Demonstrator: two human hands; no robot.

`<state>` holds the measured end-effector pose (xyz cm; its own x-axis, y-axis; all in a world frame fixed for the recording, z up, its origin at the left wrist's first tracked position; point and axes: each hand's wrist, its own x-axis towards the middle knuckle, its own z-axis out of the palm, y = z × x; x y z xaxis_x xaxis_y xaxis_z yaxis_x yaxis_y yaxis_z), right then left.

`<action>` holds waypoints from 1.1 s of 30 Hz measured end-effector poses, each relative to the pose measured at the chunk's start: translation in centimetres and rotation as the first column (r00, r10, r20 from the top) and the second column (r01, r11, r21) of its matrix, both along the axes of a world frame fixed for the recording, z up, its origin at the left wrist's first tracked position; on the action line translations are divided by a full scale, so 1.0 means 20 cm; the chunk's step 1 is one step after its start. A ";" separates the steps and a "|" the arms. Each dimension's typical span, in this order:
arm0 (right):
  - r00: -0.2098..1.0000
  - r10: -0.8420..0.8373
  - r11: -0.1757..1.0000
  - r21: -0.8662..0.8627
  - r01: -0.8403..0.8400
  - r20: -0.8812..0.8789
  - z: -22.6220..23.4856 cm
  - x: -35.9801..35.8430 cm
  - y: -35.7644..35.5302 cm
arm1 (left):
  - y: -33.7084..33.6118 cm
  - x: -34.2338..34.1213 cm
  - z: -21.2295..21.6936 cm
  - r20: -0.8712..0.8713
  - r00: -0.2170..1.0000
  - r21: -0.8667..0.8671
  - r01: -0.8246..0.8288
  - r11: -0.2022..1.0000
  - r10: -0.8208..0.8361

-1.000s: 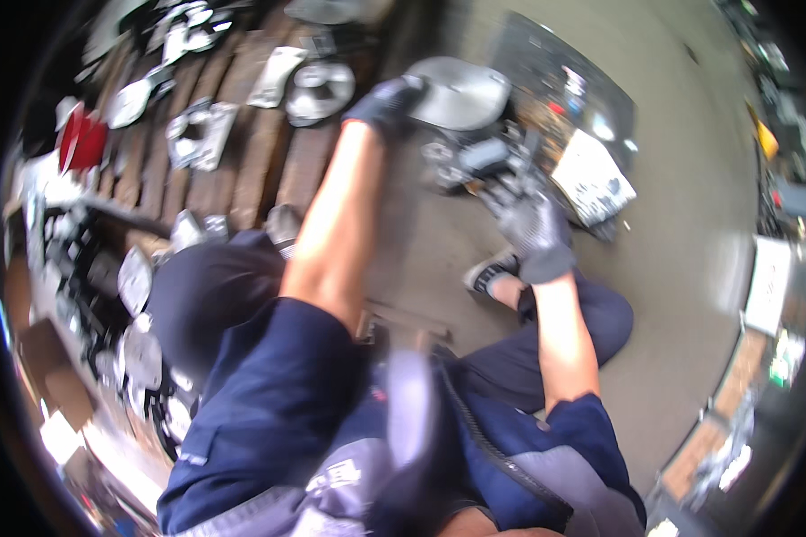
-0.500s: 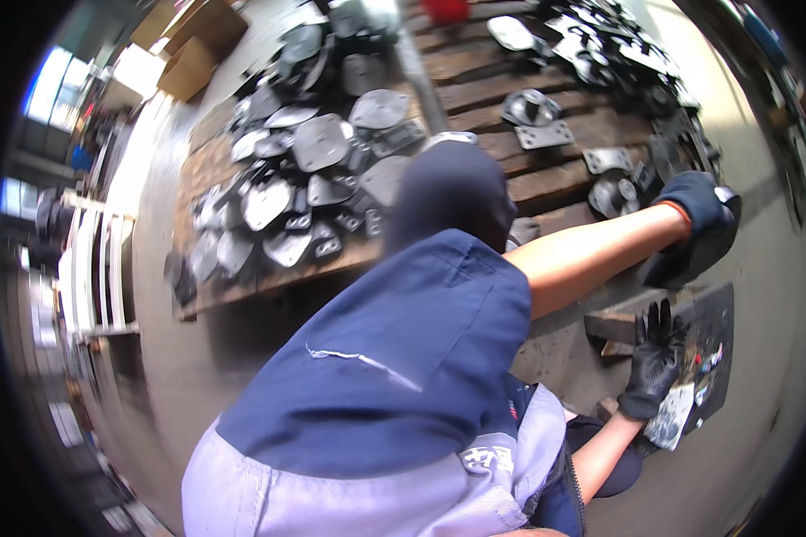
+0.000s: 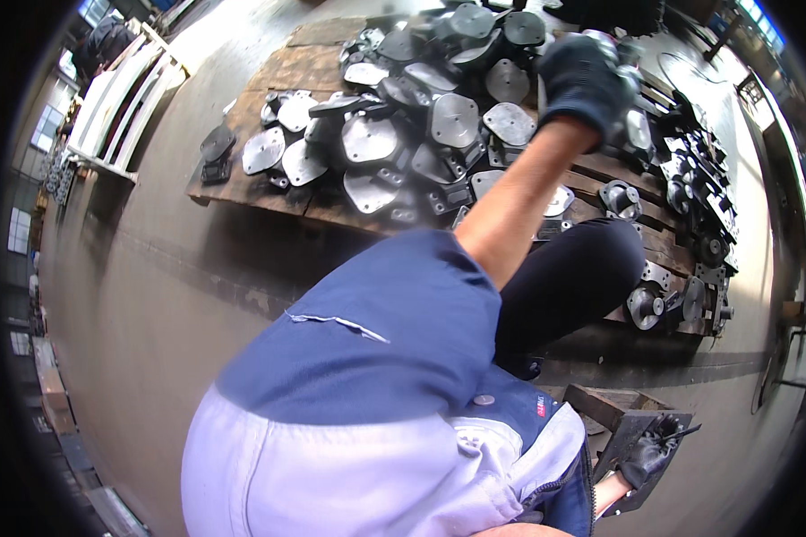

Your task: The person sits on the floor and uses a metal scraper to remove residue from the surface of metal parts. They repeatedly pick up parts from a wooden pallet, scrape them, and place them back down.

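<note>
Reaching left hand (image 3: 584, 79) over metal parts (image 3: 455, 119) heaped on wooden pallet (image 3: 282, 67), with blurred grip (cannot tell whether wide or closed on shiny metal piece (image 3: 605, 38) beside it). Holding thin dark rod (image 3: 683, 432) in narrow grip of right hand (image 3: 650, 452), at lower right, over dark board (image 3: 630, 425).

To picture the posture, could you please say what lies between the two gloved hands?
In the head view, wooden pallet, metal parts, the trousered knee, floor and a dark stand's edge lie between the left hand and right hand.
</note>
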<state>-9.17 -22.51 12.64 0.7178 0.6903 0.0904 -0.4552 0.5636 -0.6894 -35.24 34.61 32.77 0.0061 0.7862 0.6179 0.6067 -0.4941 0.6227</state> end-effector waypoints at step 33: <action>0.778 -0.609 0.393 -0.793 0.465 0.155 0.68 0.07 0.20 | 0.93 -3.09 -1.70 -0.487 0.727 -0.630 -0.676 0.382 0.484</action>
<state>-7.80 -18.48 26.29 0.9179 -0.1037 -0.3831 -0.3828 0.0231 -0.9235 -97.12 53.30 -1.15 -0.6006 0.7897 -0.1249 0.7009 0.5952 0.3930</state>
